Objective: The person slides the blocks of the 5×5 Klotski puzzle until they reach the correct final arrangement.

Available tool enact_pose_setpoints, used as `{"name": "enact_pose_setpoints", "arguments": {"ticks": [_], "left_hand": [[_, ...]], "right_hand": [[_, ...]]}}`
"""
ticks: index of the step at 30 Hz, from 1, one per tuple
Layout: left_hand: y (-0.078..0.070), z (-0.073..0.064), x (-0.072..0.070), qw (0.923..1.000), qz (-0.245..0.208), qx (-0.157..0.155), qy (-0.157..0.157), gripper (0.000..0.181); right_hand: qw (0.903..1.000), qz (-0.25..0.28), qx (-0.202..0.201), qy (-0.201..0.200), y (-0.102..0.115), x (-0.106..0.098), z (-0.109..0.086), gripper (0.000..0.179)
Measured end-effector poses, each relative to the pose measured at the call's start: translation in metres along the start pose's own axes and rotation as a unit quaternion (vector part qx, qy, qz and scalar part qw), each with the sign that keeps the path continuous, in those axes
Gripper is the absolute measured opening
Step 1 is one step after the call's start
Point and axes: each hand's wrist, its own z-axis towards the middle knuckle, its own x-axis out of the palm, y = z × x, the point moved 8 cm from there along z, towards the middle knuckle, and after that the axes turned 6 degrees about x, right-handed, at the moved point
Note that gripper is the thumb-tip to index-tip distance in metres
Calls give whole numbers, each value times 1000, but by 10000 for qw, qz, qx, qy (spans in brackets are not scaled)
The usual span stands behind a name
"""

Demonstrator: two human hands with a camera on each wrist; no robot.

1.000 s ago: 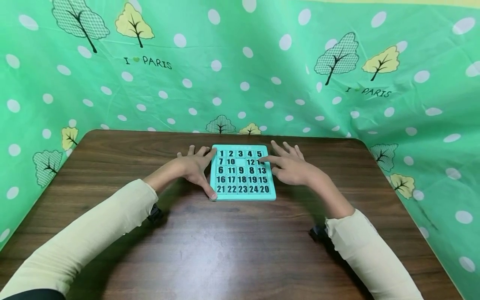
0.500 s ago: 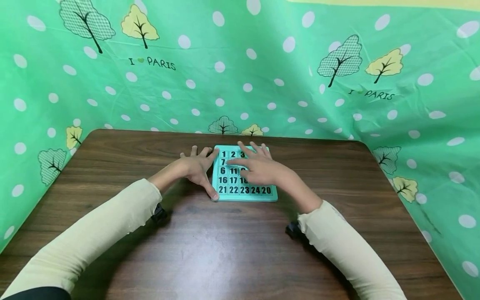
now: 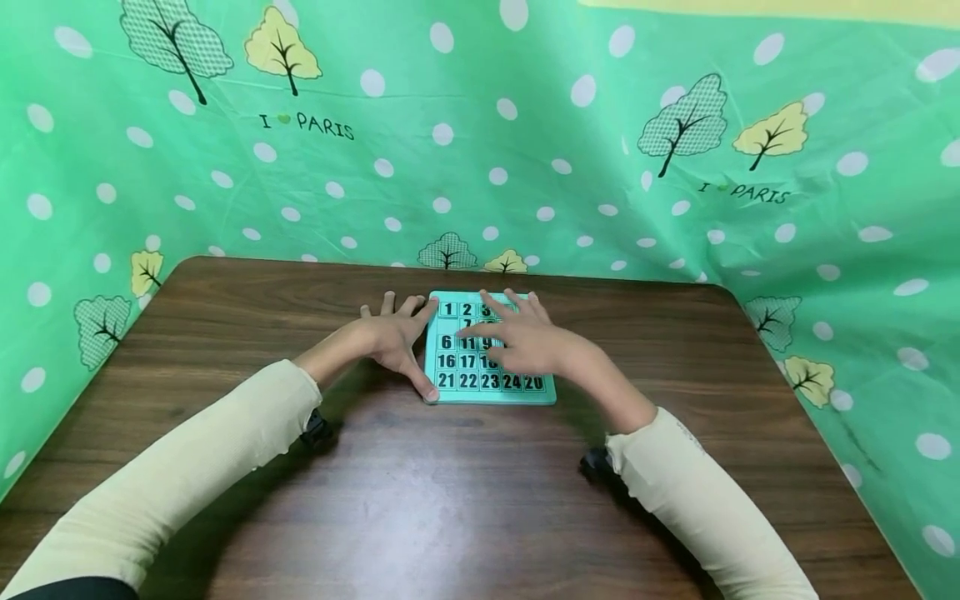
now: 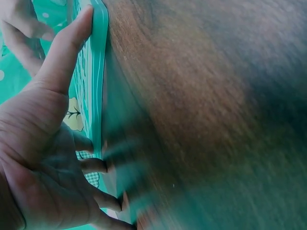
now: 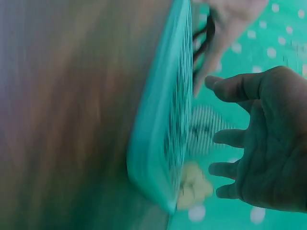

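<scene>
Right hand (image 3: 528, 337) has swung in from the board's right edge over the past second and now spreads across its top. Tile 7 (image 3: 468, 325) has slid one place right: half a second ago it filled the leftmost cell of row two; now that cell is vacant. A second ago the gap was third in that row.

Turquoise number board (image 3: 491, 397) lies flat on the brown wooden table (image 3: 420, 508), towards the far side, roughly midway across. Legible from where I stand: 1, 2 and part of 3 on top; 6 and 11 in the third row; 16 and 17 below; 21 to 24, then 20, along the bottom. The rest is under the right hand.

Left hand (image 3: 392, 337) unclenched, thumb at the near left corner, index finger at the far left one, bracing the edge without wrapping round it. Right hand fingers fanned and loose, nothing grasped; index tip beside tile 7, contact impossible to tell.

Both forearms in cream sleeves (image 3: 202, 450), a dark device (image 3: 317, 427) under the left wrist, another under the right. Behind the table, green cloth (image 3: 450, 167) with white dots, trees and "PARIS" lettering.
</scene>
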Motion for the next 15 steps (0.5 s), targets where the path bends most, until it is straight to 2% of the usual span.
{"name": "enact_pose_setpoints", "arguments": {"ticks": [2,5,9,13,15], "left_hand": [[0,0,1,10000,18,3,31,178],[-2,-1,0,10000,8,38,15,176],[-5,-7,-2,10000,9,17,54,175],[-9,-12,-5,10000,-27,84,38,172],[-5,-6,-3,10000,16,83,-9,175]], "right_hand": [[9999,-56,-9,133,8,5,3,55],[9990,-310,272,192,10,7,14,56],[9986,-289,437,-39,2,-2,24,55],[9988,96,357,-314,-17,-11,10,53],[9981,268,385,-395,-31,-13,-2,52]]}}
